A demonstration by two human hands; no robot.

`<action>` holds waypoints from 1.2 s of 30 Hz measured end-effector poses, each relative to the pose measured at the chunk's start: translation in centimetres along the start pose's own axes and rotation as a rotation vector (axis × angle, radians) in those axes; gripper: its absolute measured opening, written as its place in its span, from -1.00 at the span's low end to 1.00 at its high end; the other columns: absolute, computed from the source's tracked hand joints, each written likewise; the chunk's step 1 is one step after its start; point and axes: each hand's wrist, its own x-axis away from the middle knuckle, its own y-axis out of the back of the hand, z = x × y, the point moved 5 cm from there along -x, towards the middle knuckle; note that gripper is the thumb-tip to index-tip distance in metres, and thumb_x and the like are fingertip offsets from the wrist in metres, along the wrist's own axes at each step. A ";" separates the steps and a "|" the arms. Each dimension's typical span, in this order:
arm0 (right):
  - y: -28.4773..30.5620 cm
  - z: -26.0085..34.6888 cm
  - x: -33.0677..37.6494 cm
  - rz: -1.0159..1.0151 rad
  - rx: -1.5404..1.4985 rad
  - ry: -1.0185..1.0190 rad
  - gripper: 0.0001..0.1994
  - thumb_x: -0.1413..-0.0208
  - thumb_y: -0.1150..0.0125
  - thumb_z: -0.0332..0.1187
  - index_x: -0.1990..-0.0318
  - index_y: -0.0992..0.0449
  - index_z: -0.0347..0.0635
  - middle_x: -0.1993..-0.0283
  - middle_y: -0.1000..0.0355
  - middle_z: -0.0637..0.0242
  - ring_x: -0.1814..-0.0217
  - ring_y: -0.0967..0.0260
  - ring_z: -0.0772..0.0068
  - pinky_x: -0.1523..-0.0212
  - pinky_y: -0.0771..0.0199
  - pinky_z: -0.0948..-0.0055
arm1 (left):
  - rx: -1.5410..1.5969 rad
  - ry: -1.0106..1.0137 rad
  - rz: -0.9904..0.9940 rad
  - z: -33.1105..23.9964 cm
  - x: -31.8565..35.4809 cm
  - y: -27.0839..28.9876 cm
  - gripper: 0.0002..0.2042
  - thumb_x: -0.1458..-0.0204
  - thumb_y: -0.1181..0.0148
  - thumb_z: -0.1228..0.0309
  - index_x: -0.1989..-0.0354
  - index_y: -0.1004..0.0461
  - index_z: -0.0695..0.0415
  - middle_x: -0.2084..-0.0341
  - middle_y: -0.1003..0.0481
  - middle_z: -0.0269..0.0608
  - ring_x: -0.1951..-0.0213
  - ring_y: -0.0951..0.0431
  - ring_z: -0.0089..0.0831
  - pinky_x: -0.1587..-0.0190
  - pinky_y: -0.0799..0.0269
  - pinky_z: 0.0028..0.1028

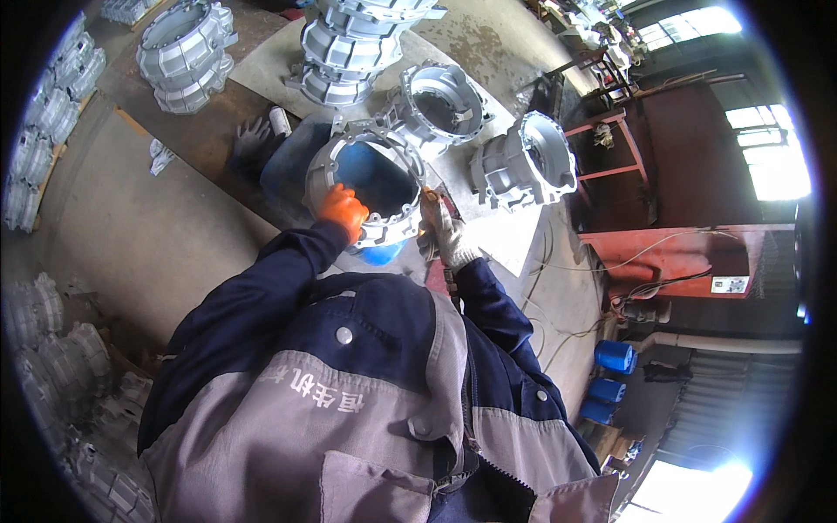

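Observation:
A grey cast-metal housing (320,166), ring-shaped with a wide round opening and bolt lugs round its rim, stands tilted in front of me. My left hand (344,212), in an orange glove, is closed round its near left rim. Against the right side of the same rim is my right hand (446,231), in a whitish glove with darkened fingertips. Its fingers are curled round something dark, mostly hidden by the glove. Through the opening and below the housing shows a blue tub (283,170).
More housings stand close by: one behind (440,105), one at the right (523,161), a tall stack (353,52) and a shorter stack (185,57). A dark glove (251,138) and a white can (280,121) lie left of the tub. Cables (542,261) run over the right floor.

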 end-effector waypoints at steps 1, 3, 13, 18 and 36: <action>0.1 0.1 0.1 -0.019 0.004 0.009 -0.24 -0.03 0.24 0.32 0.46 -0.46 -0.38 0.65 -0.36 0.22 0.65 -0.29 0.43 0.58 -0.26 0.46 | 0.012 0.001 0.009 0.0 0.0 -0.1 -0.78 0.36 -0.28 0.27 0.49 -0.52 0.06 0.48 -0.51 -0.17 0.17 -0.42 -0.22 -0.12 -0.07 -0.16; 0.5 0.3 0.5 -0.065 0.034 0.004 -0.23 -0.03 0.25 0.32 0.44 -0.47 -0.40 0.65 -0.36 0.22 0.65 -0.29 0.43 0.58 -0.27 0.46 | 0.013 -0.010 0.000 0.1 0.1 -0.1 -0.77 0.36 -0.27 0.27 0.46 -0.52 0.06 0.47 -0.51 -0.17 0.17 -0.41 -0.21 -0.11 -0.07 -0.14; 2.5 2.6 4.0 0.044 0.218 0.288 -0.24 -0.08 0.29 0.27 0.29 -0.47 -0.42 0.58 -0.38 0.17 0.52 -0.34 0.40 0.45 -0.32 0.43 | 0.234 0.016 -0.342 1.4 2.2 3.7 -0.72 0.36 -0.17 0.39 0.37 -0.42 0.15 0.50 -0.45 -0.08 0.30 -0.42 -0.08 0.22 -0.31 -0.20; 6.6 1.5 2.1 -0.107 0.190 0.048 -0.25 -0.06 0.27 0.29 0.12 -0.45 -0.36 0.54 -0.42 0.20 0.53 -0.37 0.48 0.49 -0.33 0.46 | 0.271 0.555 -0.357 5.5 9.7 3.9 -0.70 0.14 -0.12 0.24 0.21 -0.44 0.04 0.35 -0.51 -0.09 0.26 -0.48 -0.06 0.24 -0.38 -0.21; 14.4 -6.3 13.0 0.379 0.503 0.194 -0.41 -0.20 0.33 0.08 0.25 -0.46 -0.33 0.58 -0.39 0.18 0.52 -0.39 0.41 0.43 -0.38 0.45 | 0.340 0.977 -0.414 -0.9 19.7 -2.9 -0.64 0.02 -0.06 0.25 0.03 -0.39 0.07 0.17 -0.49 -0.17 0.11 -0.49 -0.27 0.06 -0.35 -0.42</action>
